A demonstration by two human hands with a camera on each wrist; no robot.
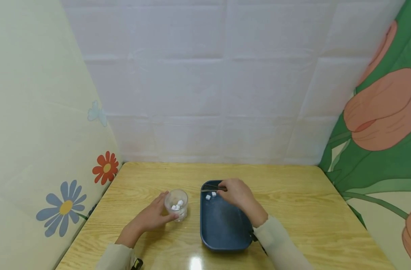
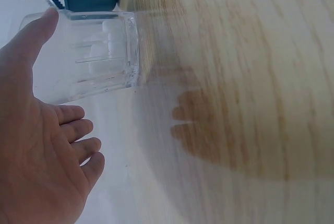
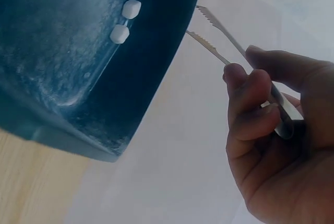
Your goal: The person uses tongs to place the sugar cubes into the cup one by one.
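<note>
A clear glass (image 1: 177,202) with several small white cubes in it stands on the table. My left hand (image 1: 153,214) curves round its left side, thumb at the front and fingers behind; in the left wrist view the thumb lies against the glass (image 2: 68,62). My right hand (image 1: 238,193) grips small metal tongs (image 3: 229,36) with serrated tips, held over the far end of a dark blue tray (image 1: 225,228). The tong arms are spread with nothing between them. Two white cubes (image 3: 125,21) lie on the tray floor near the tongs.
The wooden table (image 1: 293,210) extends to both sides of the tray. A white cloth wall (image 1: 222,93) rises behind it. Flower-printed sheets hang left and right.
</note>
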